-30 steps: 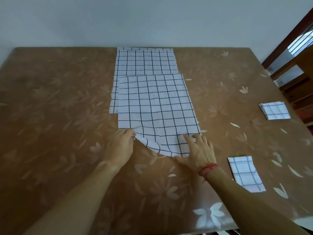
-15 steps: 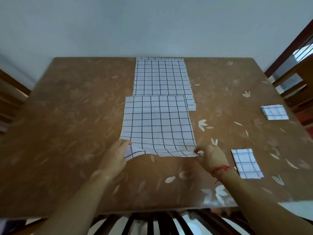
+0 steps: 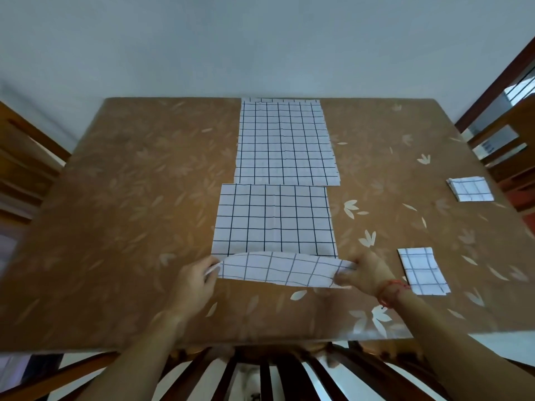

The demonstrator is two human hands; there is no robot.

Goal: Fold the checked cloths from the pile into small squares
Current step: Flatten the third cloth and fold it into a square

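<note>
Okay, far left: a wooden chair back (image 3: 29,157) stands beside the brown flower-print table (image 3: 130,198). Next, the left hand (image 3: 194,280) pinches the near left corner of the checked cloth (image 3: 275,218), fingers curled on the fabric. The cloth lies flat mid-table, its near edge lifted and curling up between both hands. Just behind it is the pile (image 3: 285,143) of flat checked cloths, reaching the far table edge; can't tell if the two touch. The right hand (image 3: 366,274) pinches the near right corner, with a red string bracelet (image 3: 389,289) on the wrist. Right of that hand lies one folded square (image 3: 423,270). A second folded stack (image 3: 470,189) sits further back by the right edge. Chair slats (image 3: 266,377) show below the near table edge.
</note>
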